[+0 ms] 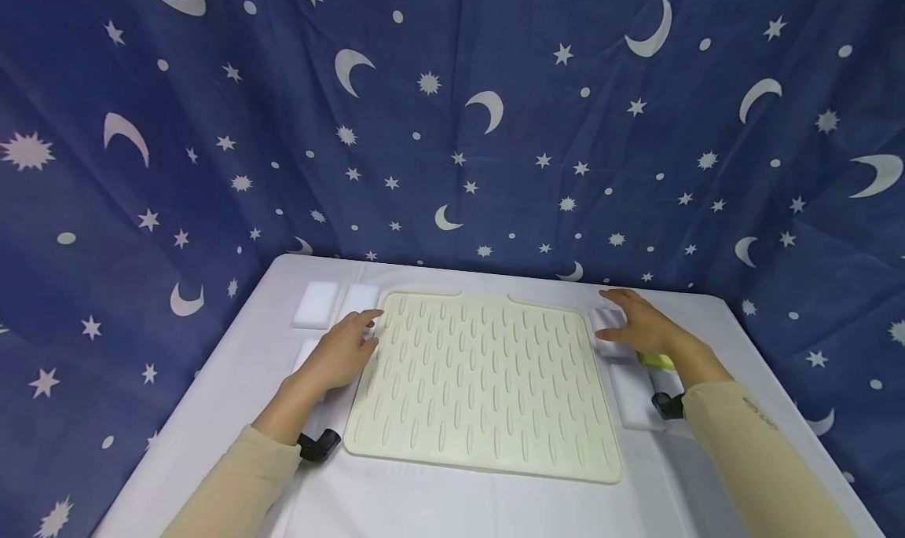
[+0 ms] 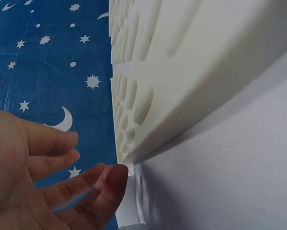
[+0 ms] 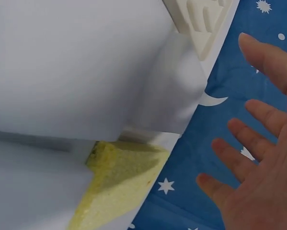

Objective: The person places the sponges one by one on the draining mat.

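Note:
A cream, roughly rectangular mat [image 1: 481,381] with rows of long oval ridges lies flat mid-table; its far edge has a wide notch. My left hand [image 1: 342,353] hovers by its left edge, fingers loosely bent and nothing held. In the left wrist view, the fingertips [image 2: 115,179] come close to a corner of the mat [image 2: 181,86]; whether they touch I cannot tell. Beyond the mat's right edge, my right hand [image 1: 643,324] is held above white blocks, its fingers spread and holding nothing. A yellow sponge [image 3: 124,172] shows among those blocks, partly hidden by the right wrist in the head view.
White foam-like blocks [image 1: 316,305] lie left of the mat, some behind the left hand. More white blocks [image 1: 632,400] are at the right. A white cloth covers the table [image 1: 481,510]. Behind hangs a dark blue curtain [image 1: 523,145] with moons and stars.

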Demonstrator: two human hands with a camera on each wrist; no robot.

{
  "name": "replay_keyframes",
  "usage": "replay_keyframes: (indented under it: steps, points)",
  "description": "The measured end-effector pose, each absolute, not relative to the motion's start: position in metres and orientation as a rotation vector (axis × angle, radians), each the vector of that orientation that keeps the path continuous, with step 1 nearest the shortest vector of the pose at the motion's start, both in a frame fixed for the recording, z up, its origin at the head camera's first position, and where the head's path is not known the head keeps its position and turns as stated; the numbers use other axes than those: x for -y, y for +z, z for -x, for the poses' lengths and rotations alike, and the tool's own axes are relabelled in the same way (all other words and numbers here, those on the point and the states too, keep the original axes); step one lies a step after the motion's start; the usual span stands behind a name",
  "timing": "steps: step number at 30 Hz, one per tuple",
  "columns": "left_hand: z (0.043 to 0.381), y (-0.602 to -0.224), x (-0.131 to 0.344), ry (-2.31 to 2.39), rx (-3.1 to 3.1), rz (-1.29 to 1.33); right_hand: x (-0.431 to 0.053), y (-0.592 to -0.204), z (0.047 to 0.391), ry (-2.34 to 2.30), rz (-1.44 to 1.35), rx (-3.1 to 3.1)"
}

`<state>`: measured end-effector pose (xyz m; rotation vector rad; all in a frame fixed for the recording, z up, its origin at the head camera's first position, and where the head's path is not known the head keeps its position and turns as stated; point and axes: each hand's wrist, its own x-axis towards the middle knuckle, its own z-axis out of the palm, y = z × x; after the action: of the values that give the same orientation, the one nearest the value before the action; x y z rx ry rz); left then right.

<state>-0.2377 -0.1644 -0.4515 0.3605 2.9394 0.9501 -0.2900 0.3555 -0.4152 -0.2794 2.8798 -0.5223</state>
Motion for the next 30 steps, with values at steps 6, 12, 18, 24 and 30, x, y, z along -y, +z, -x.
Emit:
replay_keyframes:
  steps: [6,12,18,24,30]
  points:
    - [0.232,-0.458,0.163,0.997,-2.907,-0.309,-0.358,-0.423,0.291,-0.527,0.263,-2.857]
    - [0.228,-0.461,0.162,1.021,-2.894,-0.27,-0.359,-0.427,0.291,-0.516,0.225,-2.83]
    - [0.226,-0.463,0.161,1.027,-2.879,-0.257,-0.365,-0.432,0.291,-0.499,0.229,-2.822]
    - [0.226,-0.465,0.16,1.034,-2.882,-0.234,-0.366,-0.436,0.292,-0.522,0.218,-2.81]
    - [0.222,-0.467,0.161,1.03,-2.874,-0.224,-0.365,-0.438,0.293,-0.516,0.201,-2.793]
